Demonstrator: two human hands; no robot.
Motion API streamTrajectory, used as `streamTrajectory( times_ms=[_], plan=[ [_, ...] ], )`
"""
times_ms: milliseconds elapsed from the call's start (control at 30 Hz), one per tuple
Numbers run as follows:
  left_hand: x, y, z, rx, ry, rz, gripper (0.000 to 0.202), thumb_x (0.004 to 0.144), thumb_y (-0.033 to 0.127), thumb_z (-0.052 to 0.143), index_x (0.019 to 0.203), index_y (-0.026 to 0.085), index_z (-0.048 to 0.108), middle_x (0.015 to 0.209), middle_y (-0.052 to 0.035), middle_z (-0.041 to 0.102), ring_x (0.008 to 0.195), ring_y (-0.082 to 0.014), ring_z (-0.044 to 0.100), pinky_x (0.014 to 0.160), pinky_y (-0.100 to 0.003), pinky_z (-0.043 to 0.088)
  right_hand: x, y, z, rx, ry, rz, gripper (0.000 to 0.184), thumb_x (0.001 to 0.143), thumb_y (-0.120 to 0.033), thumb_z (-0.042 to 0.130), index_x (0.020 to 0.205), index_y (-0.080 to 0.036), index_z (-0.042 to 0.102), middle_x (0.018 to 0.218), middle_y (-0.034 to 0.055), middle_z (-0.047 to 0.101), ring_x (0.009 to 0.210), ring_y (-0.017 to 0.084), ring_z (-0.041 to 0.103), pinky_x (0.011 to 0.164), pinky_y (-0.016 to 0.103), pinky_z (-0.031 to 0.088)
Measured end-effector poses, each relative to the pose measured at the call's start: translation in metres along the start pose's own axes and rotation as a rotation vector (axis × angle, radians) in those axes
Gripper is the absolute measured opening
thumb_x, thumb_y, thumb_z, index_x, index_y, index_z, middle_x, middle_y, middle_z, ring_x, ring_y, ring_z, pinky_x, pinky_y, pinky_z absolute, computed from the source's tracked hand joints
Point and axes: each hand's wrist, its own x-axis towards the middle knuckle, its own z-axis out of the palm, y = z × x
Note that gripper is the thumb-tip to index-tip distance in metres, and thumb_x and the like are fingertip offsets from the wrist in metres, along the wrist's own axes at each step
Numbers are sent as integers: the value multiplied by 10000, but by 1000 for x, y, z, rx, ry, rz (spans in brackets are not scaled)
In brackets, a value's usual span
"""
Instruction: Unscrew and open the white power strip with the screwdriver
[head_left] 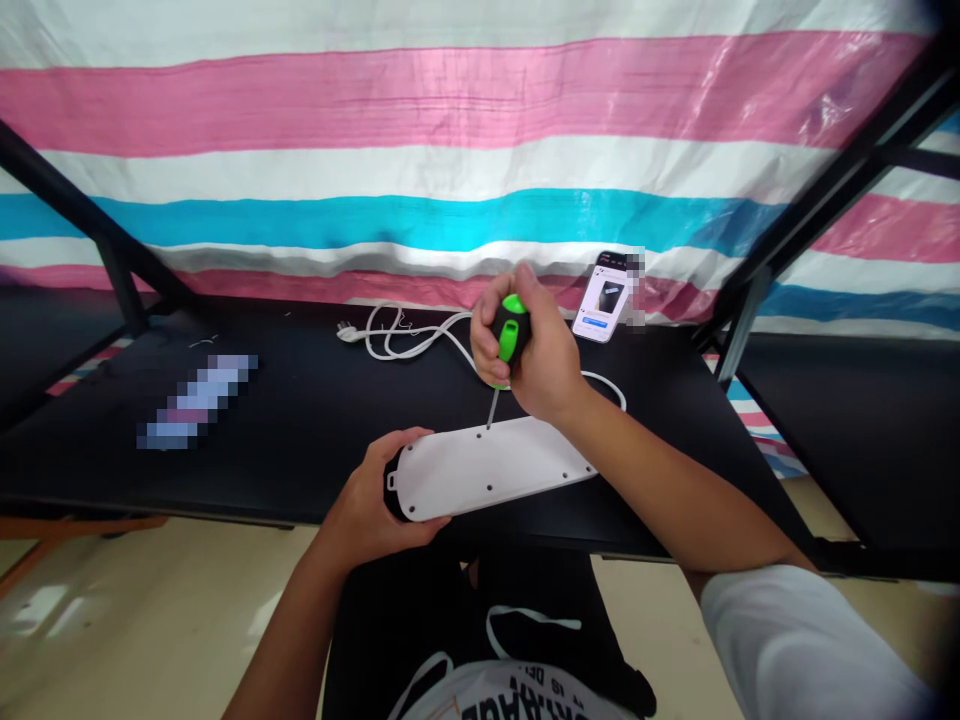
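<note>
A white power strip (491, 470) lies face down on the black table (300, 420), its flat back with several screw holes turned up. My left hand (375, 505) grips its near left end, fingers wrapped under the edge. My right hand (525, 350) is closed round a screwdriver (508, 335) with a green and black handle, held upright. The thin metal shaft points down and its tip sits at a screw hole on the strip's far edge. The strip's white cable (405, 335) runs back across the table in loose loops to a plug.
A phone (604, 297) with a lit screen leans against the striped pink, white and blue tarp (450, 150) at the back. A blurred-out object (196, 400) lies on the table's left. Black frame bars (810, 215) slant at both sides. My dark-clothed legs are below the table edge.
</note>
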Motion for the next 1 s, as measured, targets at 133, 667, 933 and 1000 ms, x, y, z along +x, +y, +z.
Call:
streamTrajectory(
  times_ms=[133,667,933,1000],
  plan=[
    [0,-1,1,3,-1,4,949,707,406,898,1499,262,395,1427,-132,644,1288,-339,679,1064,-461,584,1,6,0,-6,3,38,591,944,-811,520,799,-239,510,575,-73,454,396,69,330,372,220,231],
    [1,0,0,6,-20,-5,947,712,388,896,1501,261,388,1444,-132,629,1304,-334,660,1084,-474,570,-4,-32,-46,-141,184,1,587,868,-778,677,749,-229,506,557,-75,410,391,65,282,367,227,142],
    [1,-1,1,17,-18,-24,960,694,415,912,1496,270,406,1451,-121,632,1323,-337,649,1065,-462,578,-25,-33,-68,-124,328,-69,635,827,-832,658,722,-250,428,566,-73,318,428,78,188,383,271,118],
    [1,-1,1,23,-14,-21,964,690,411,917,1496,266,409,1451,-122,634,1323,-338,648,1062,-461,579,-26,-31,-67,-153,342,-75,634,831,-846,632,732,-256,424,567,-69,330,436,89,207,390,278,139]
  ],
)
